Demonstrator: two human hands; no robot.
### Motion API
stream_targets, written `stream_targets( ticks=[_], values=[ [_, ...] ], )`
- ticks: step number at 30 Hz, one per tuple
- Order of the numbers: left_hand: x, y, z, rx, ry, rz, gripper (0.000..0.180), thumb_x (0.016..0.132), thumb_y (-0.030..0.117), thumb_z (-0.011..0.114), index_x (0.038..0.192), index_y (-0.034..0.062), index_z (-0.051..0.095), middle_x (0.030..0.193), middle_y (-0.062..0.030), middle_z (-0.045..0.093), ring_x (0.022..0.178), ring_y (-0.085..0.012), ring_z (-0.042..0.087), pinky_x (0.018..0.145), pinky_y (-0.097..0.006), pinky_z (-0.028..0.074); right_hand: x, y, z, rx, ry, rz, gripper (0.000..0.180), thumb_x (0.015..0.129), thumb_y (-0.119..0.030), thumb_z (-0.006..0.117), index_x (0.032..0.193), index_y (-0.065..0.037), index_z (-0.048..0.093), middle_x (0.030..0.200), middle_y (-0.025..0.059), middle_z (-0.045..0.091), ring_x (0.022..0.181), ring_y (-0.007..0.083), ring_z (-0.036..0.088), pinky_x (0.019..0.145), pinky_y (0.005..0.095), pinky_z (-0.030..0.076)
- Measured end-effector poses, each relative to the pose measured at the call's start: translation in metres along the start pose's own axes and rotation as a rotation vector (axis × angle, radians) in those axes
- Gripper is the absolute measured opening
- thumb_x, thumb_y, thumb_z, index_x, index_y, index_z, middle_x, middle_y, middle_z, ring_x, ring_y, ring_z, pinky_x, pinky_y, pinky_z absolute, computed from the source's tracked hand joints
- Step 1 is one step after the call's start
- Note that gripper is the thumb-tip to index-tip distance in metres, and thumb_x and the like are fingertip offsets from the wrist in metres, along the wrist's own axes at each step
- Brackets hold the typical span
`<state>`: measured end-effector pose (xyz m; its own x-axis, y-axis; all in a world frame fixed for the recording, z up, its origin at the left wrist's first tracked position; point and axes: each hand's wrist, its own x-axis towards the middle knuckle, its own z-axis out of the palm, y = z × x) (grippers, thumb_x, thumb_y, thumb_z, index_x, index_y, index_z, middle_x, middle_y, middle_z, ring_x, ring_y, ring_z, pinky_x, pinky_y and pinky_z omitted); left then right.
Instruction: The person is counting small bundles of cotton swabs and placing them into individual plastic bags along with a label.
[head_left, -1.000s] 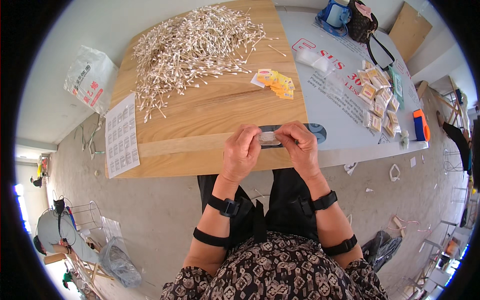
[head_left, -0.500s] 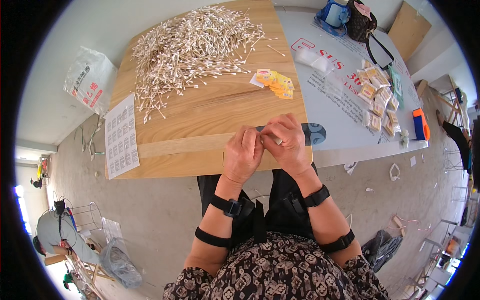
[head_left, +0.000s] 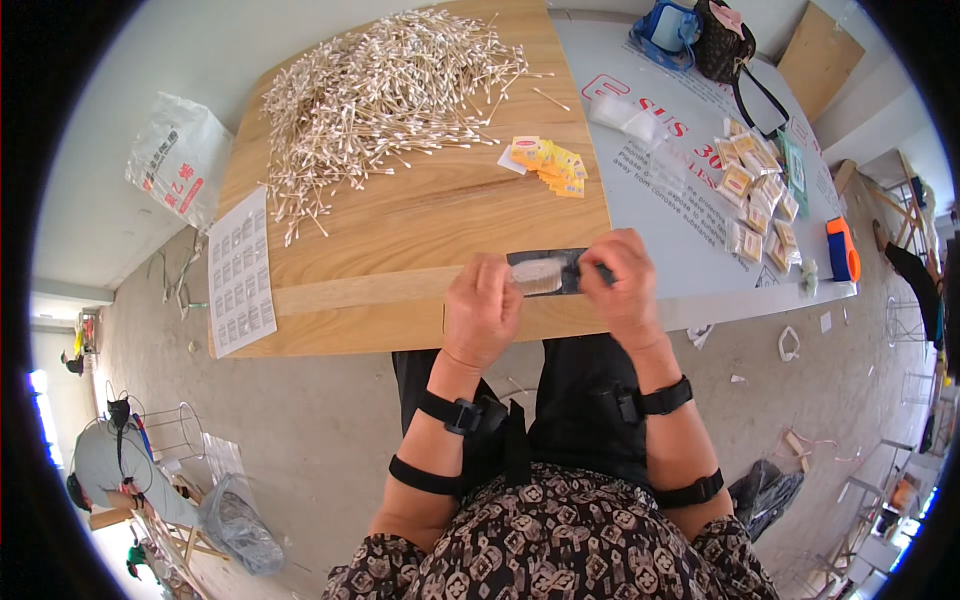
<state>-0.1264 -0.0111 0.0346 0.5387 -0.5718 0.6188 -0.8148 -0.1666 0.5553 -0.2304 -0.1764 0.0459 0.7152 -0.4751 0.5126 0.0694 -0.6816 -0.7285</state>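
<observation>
In front of me, near the table's front edge, my left hand [head_left: 484,312] is closed, thumb and fingers pinching one end of a small clear plastic bag [head_left: 540,276]. The bag stretches rightward over a dark strip [head_left: 565,258] lying on the wooden table. At the bag's other side my right hand [head_left: 622,288] is curled, slightly blurred, with its fingertips pressed together; what lies between them is hidden. Beyond my hands is a fan of yellow printed cards [head_left: 550,164]. Farther back spreads a big heap of cotton swabs [head_left: 390,95].
A printed label sheet [head_left: 240,272] lies at the table's left edge. On the grey-covered surface to the right are several packed swab bags [head_left: 760,190], an orange and blue tape dispenser [head_left: 842,250], a blue bag [head_left: 666,35] and a brown handbag [head_left: 724,45]. A person [head_left: 130,465] is at far left.
My right hand has moved right, away from my left hand. The clear bag, bunched between my fingers before, now shows stretched out. My left hand has hardly moved.
</observation>
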Motion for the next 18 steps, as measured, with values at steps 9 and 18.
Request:
stream_targets(
  ticks=[9, 18],
  values=[
    [0.010, 0.013, -0.005, -0.237, -0.071, -0.146, 0.027, 0.076, -0.006, 0.064, 0.102, 0.0008, 0.059, 0.090, -0.0135, 0.064, 0.078, -0.0307, 0.064, 0.069, -0.033, 0.051, -0.005, -0.013, 0.012, 0.337, -0.285, 0.314, 0.035, 0.073, 0.004, 0.074, 0.107, -0.003, 0.067, 0.093, 0.0063, 0.064, 0.074, 0.0159, 0.058, 0.065, 0.0266, 0.047],
    [0.002, -0.005, 0.004, -0.327, -0.180, -0.180, 0.028, 0.073, 0.001, 0.076, 0.098, 0.0018, 0.064, 0.091, -0.0131, 0.064, 0.080, -0.0301, 0.063, 0.070, -0.035, 0.052, -0.008, -0.013, 0.016, 0.279, -0.248, 0.241, 0.024, 0.074, 0.007, 0.072, 0.096, -0.001, 0.067, 0.083, 0.0089, 0.063, 0.072, 0.0181, 0.059, 0.066, 0.0284, 0.047]
  ],
)
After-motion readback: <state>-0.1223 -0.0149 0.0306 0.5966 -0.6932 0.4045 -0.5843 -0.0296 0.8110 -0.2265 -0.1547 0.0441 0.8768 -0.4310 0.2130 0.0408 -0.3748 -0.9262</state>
